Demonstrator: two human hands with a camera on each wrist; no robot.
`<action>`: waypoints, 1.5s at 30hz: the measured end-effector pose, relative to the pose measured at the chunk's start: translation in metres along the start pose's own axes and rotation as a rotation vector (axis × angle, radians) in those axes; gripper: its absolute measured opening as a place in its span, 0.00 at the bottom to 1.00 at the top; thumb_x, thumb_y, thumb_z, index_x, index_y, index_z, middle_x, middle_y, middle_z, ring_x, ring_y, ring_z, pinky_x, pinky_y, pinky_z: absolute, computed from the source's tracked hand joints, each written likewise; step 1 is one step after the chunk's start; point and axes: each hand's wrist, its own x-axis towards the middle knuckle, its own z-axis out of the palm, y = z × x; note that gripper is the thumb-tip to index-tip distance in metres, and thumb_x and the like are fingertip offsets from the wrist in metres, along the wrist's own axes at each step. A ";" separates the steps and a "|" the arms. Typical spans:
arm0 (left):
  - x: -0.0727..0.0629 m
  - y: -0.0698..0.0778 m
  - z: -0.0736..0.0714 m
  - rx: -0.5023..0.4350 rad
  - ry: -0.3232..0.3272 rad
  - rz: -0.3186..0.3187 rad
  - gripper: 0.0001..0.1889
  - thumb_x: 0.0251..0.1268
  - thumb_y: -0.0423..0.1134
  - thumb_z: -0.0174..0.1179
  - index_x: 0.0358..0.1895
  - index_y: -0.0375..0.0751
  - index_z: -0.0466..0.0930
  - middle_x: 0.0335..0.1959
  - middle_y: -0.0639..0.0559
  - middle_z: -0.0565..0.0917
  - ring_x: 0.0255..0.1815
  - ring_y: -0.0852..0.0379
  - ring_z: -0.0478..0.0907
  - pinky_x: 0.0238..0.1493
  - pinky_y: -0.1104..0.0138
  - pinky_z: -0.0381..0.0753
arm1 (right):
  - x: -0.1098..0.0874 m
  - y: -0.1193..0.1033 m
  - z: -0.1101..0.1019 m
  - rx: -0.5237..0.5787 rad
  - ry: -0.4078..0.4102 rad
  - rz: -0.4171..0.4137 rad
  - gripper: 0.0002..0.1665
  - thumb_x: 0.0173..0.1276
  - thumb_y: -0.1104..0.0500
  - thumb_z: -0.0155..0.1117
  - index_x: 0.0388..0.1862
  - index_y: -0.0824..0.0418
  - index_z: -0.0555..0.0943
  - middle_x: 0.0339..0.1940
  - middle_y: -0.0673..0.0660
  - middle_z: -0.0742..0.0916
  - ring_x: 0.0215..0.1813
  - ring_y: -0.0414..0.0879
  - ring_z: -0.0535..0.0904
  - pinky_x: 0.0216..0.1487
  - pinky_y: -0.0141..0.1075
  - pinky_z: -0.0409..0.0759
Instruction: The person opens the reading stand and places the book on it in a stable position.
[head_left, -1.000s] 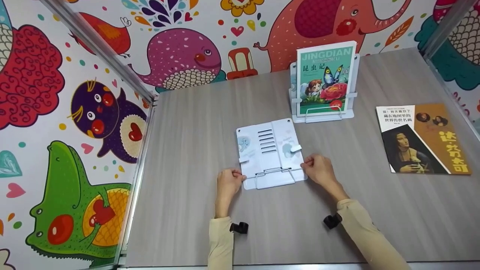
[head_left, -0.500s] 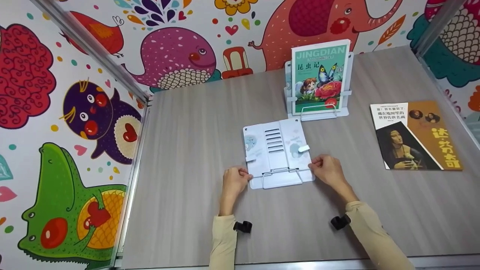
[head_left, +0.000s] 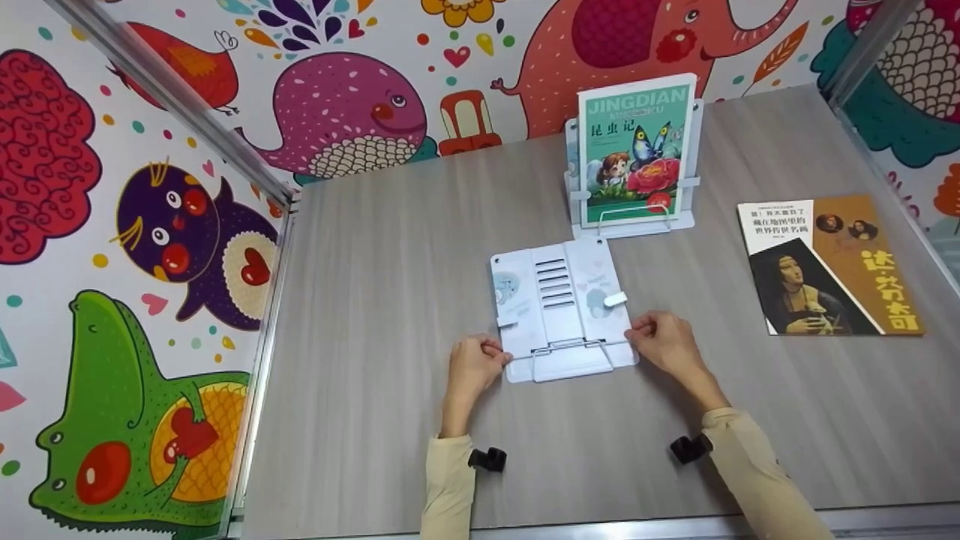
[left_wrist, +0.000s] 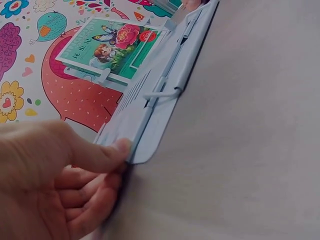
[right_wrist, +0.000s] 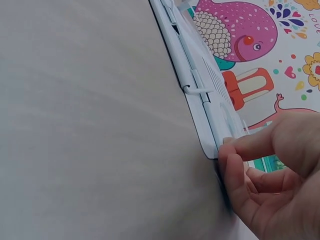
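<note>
A white book stand [head_left: 556, 315] with slots down its middle and a wire page holder lies folded flat in the head view. At its lower left corner, my left hand [head_left: 474, 369] pinches the edge between thumb and fingers; the left wrist view shows the thumb [left_wrist: 117, 150] on top. My right hand [head_left: 667, 345] pinches the lower right edge, its fingertips [right_wrist: 227, 150] at the corner in the right wrist view. Whether the stand touches the table or is slightly raised, I cannot tell. Parts of the curled fingers are hidden.
Behind it, a second white stand [head_left: 679, 223] holds a green book [head_left: 634, 150] upright. To the right a brown and white book [head_left: 829, 266] lies flat on the grey wood-grain table [head_left: 375, 300]. Walls with cartoon animals [head_left: 352, 112] border the back and sides.
Both hands have shifted the book stand a little to the right across the table, keeping their pinch on it. The head view has also moved slightly. Both books stay put.
</note>
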 end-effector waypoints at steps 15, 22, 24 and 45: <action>0.061 0.004 -0.014 -0.278 0.249 -0.074 0.11 0.65 0.27 0.62 0.48 0.29 0.85 0.41 0.39 0.87 0.41 0.47 0.86 0.46 0.61 0.86 | -0.026 -0.019 0.013 0.012 0.013 -0.099 0.03 0.62 0.69 0.69 0.33 0.67 0.82 0.28 0.58 0.85 0.31 0.45 0.77 0.30 0.28 0.74; 0.089 0.014 -0.002 -0.291 0.215 -0.153 0.12 0.67 0.28 0.61 0.51 0.28 0.83 0.46 0.36 0.87 0.48 0.44 0.85 0.52 0.59 0.85 | -0.029 -0.023 0.031 0.013 0.000 -0.111 0.04 0.62 0.70 0.69 0.31 0.66 0.82 0.25 0.55 0.83 0.29 0.42 0.76 0.29 0.27 0.73; 0.093 0.015 0.001 -0.291 0.209 -0.176 0.13 0.66 0.29 0.62 0.52 0.29 0.83 0.46 0.37 0.87 0.49 0.45 0.85 0.52 0.60 0.85 | -0.029 -0.023 0.034 -0.005 0.004 -0.119 0.04 0.62 0.70 0.70 0.31 0.65 0.82 0.25 0.55 0.83 0.29 0.42 0.75 0.29 0.28 0.73; 0.102 0.013 0.007 -0.426 0.209 -0.219 0.11 0.62 0.26 0.65 0.48 0.31 0.85 0.42 0.41 0.87 0.40 0.54 0.84 0.43 0.70 0.83 | -0.028 -0.025 0.038 -0.063 0.078 -0.145 0.06 0.62 0.73 0.66 0.28 0.64 0.80 0.23 0.54 0.81 0.28 0.43 0.73 0.29 0.32 0.70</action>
